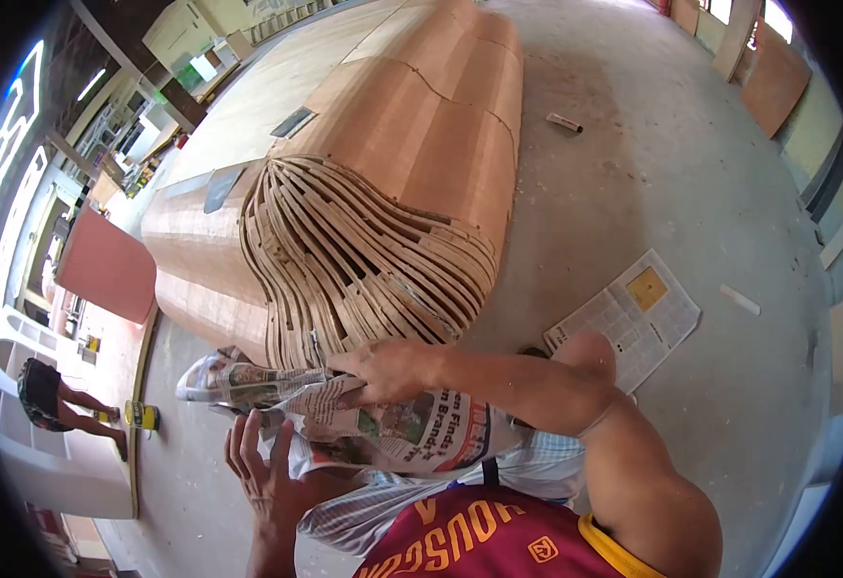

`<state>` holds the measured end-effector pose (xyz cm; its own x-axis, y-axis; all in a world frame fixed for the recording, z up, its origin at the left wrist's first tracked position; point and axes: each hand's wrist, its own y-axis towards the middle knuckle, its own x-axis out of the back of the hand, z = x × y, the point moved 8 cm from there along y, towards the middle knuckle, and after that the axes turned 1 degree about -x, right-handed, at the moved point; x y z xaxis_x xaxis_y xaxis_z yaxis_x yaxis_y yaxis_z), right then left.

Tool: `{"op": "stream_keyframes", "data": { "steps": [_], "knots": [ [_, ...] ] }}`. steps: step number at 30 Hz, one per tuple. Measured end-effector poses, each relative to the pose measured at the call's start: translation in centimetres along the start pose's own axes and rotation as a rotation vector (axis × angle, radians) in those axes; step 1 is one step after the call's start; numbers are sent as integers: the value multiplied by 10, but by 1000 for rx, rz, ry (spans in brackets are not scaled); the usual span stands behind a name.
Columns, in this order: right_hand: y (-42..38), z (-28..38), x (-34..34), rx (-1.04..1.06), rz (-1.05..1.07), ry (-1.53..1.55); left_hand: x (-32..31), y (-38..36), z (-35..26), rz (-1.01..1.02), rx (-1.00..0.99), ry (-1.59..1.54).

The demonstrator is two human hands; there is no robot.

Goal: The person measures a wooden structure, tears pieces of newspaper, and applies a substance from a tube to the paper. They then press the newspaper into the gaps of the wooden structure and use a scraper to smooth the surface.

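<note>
A printed newspaper (412, 433) lies crumpled and partly folded across my lap, against the near end of a curved wooden form (344, 250) built of many thin bent strips. My right hand (383, 370) reaches across from the right, its fingers closed on the paper's upper edge close to the strips. Beside the paper's left part, my left hand (262, 472) is raised with fingers apart and slightly bent, holding nothing. The paper's lower folds are partly hidden by my right arm.
On the floor to the right lie a flat newspaper sheet (623, 318) with a yellowish square, a white strip (740, 300) and a small tube (565, 122). Left are a pink panel (105, 265), a yellow can (141, 415) and another person (46, 395) bending over.
</note>
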<state>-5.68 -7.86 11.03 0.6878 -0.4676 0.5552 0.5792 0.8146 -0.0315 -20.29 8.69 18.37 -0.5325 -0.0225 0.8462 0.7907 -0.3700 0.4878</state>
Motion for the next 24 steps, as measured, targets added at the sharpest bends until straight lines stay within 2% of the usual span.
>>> {"op": "stream_keyframes", "data": {
  "steps": [2,3,4,9,11,14,16,19,22,23,24],
  "knots": [
    [1,-10,-4,19,-107,81,0,15,-5,27,-44,-8],
    [1,-21,-3,-99,-129,94,0,19,-5,61,-72,-28],
    [1,-29,2,-104,-198,143,1,24,-5,95,-93,-44],
    [-6,-84,77,-83,-470,234,27,64,15,-135,-107,-217],
    [-27,-76,103,-93,-692,-194,35,73,18,-77,-102,-209],
    [-54,-46,131,-27,-820,11,44,97,20,33,-68,-200],
    [-75,13,137,234,-776,-33,42,113,17,75,7,-210],
    [-93,80,105,593,-460,57,33,130,17,228,51,-203],
    [-80,85,70,433,-579,-235,37,150,6,261,-34,-234],
    [-72,74,69,440,-706,-272,33,153,10,289,-40,-312],
    [-58,52,63,394,-694,-276,32,157,14,289,-7,-338]
  ]
}}
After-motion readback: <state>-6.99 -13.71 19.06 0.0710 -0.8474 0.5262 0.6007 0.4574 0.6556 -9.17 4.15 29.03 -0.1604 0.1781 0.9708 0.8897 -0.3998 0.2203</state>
